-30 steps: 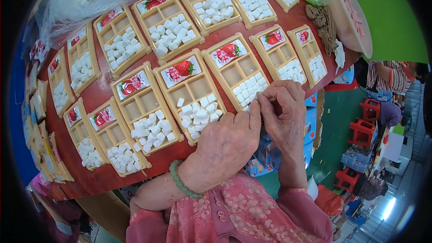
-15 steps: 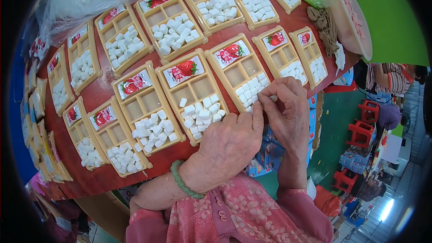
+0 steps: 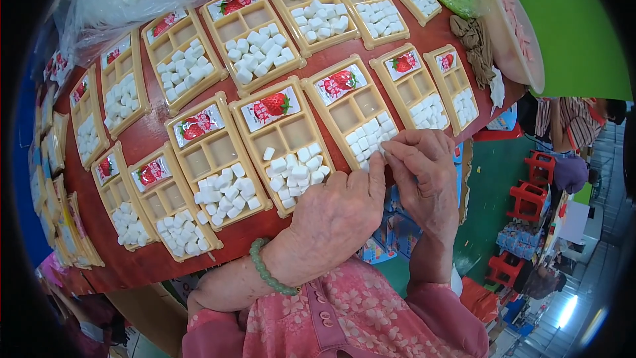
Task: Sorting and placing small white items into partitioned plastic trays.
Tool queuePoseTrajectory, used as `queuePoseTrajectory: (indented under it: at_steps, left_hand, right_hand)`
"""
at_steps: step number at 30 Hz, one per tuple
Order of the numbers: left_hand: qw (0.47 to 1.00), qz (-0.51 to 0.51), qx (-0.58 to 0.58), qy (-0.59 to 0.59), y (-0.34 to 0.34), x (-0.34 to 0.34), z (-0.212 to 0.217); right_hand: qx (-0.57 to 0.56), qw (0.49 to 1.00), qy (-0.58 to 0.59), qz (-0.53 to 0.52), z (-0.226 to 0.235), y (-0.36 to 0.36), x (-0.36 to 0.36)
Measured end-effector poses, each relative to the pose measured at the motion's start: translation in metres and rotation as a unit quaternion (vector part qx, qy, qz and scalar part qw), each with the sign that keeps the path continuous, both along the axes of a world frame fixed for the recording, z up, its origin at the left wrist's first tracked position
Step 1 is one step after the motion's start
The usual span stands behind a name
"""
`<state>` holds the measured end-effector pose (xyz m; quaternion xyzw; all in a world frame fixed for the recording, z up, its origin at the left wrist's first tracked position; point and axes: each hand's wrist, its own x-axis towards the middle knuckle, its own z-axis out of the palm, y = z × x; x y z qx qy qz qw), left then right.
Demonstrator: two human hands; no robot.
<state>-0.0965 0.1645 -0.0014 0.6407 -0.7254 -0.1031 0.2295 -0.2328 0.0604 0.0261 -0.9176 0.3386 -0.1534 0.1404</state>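
Observation:
Both hands meet over the near corner of a beige divided tray [image 3: 322, 109] with a strawberry packet [image 3: 340, 84] at its far end. White marshmallow-like cubes [image 3: 366, 138] sit in fairly even rows in its large compartment. My left hand [image 3: 338, 215] is palm down, its index finger stretched to the cubes and the others curled under; a green bead bracelet [image 3: 260, 266] circles the wrist. My right hand [image 3: 424, 179] is closed, thumb and index pinched by the left fingertip. A bit of white shows there, but whether it is held is unclear.
Similar trays [image 3: 248, 202] with loosely heaped cubes stand in two rows on the red table [image 3: 159, 116]. A plastic bag [image 3: 86, 10] of cubes lies far left. At far right are a brown cloth [image 3: 474, 40] and a basin [image 3: 497, 33] with pink pieces. Red stools [image 3: 528, 199] stand beyond.
The right hand has shifted slightly down and right, its fingertips still by the left index finger. The left hand has barely moved.

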Motion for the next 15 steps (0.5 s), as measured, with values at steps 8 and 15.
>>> queuePoseTrajectory:
  at_steps: [8, 15]
  left_hand:
    - [1.0, 0.007, -0.006, -0.016, -0.002, -0.002, -0.001]
    - [1.0, 0.0, -0.014, 0.004, -0.001, -0.003, 0.0]
  right_hand:
    - [-0.03, 0.999, 0.023, 0.008, 0.0, 0.004, 0.002]
    - [-0.029, 0.999, 0.002, 0.021, 0.001, 0.002, -0.012]
